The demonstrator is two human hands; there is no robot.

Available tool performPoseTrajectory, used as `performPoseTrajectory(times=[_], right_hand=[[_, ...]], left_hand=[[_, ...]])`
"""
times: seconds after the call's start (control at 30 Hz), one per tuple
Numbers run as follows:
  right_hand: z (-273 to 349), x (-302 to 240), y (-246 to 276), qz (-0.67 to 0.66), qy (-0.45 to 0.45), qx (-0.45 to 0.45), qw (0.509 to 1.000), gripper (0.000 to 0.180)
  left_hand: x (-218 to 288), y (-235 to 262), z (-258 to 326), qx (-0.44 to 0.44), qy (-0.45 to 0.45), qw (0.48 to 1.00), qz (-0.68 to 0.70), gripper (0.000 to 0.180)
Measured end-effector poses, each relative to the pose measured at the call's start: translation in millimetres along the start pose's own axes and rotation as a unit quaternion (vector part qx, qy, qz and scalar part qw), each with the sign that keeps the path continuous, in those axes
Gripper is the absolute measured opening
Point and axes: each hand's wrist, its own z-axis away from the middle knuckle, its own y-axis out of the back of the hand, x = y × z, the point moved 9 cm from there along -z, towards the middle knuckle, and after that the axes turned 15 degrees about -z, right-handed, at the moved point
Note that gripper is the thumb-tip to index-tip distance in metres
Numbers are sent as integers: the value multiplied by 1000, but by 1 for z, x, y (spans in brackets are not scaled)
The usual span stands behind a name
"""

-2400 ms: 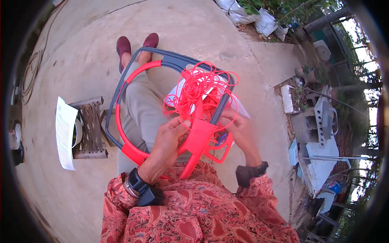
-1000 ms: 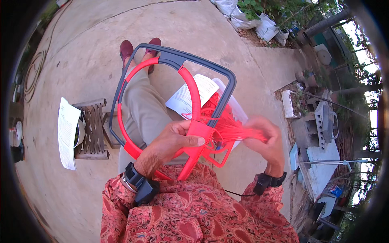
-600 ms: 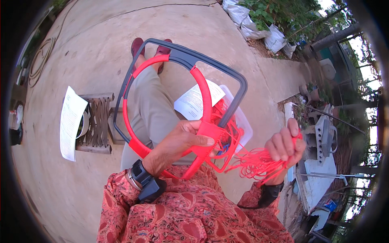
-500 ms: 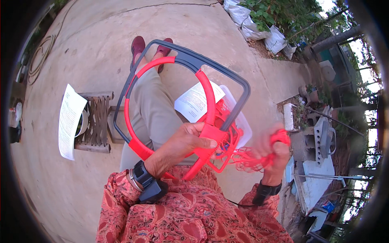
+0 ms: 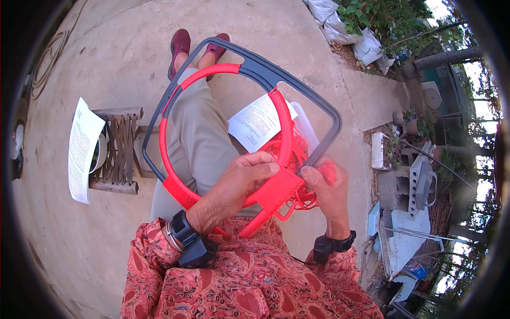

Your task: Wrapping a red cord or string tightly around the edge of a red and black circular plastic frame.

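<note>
Gripping frame (image 5: 258, 73): left fingers (image 5: 264, 170) | clutching red cord (image 5: 330, 173) at frame's edge: right fingers (image 5: 314, 179) | wide concrete floor (image 5: 287, 40) around

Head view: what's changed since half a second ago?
The right hand has come back left to the edge of the red woven panel, with red cord at its fingers. The left hand still grips the frame; the printed sheet stays put.
</note>
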Motion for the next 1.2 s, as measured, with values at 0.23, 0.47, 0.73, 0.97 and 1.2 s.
performPoseTrajectory(times=[0.23, 0.47, 0.73, 0.97, 1.2], right_hand=[[-4, 8, 3, -1, -29, 16, 999, 24], [-5, 5, -13, 43, -49, 33, 997, 21], [-3, 7, -11, -54, 4, 46, 997, 19], [3, 6, -13, -56, -6, 33, 998, 20], [4, 2, -15, -40, 1, 27, 999, 20]], left_hand=[[17, 7, -5, 59, -7, 998, -24, 15], [10, 8, -9, 45, -31, 998, 4, 15], [12, 7, -4, 28, -32, 998, 35, 11], [11, 4, -3, 18, 0, 1000, 22, 10], [13, 1, -1, 39, 6, 999, 21, 7]])
